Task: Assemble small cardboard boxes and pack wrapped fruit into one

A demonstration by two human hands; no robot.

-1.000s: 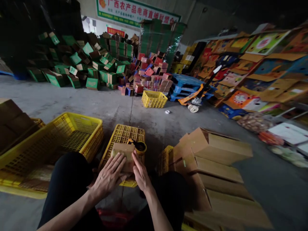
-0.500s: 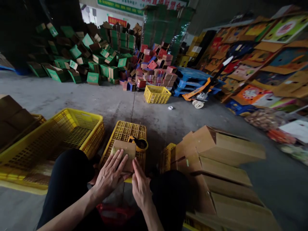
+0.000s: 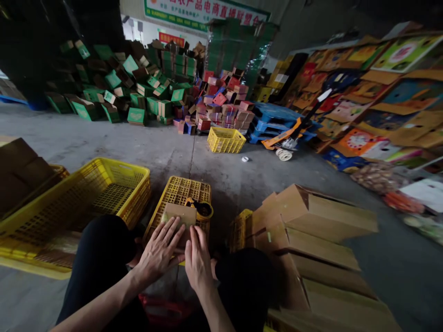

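A small brown cardboard box [image 3: 180, 212] lies on an upturned yellow plastic crate [image 3: 183, 186] between my knees. My left hand [image 3: 161, 242] rests flat on the box top, fingers spread. At the box's right near edge is my right hand [image 3: 199, 258], its fingers stretched out and touching the cardboard. Neither hand grips anything. Just beyond the box's right side, a yellow-and-black tape dispenser [image 3: 205, 210] sits on the crate. The near side of the box is partly hidden by my hands.
To my left stands a large yellow crate [image 3: 138, 177] with flat wrapped items inside. Folded cardboard boxes [image 3: 332, 246] are stacked at my right. Farther off are a yellow basket [image 3: 226, 143], a roll of tape [image 3: 245, 159], a pallet jack [image 3: 285, 140] and heaps of green boxes [image 3: 136, 115].
My right hand has moved slightly left and up onto the edge of the box. The left hand stays flat on it. The view has tilted up a little.
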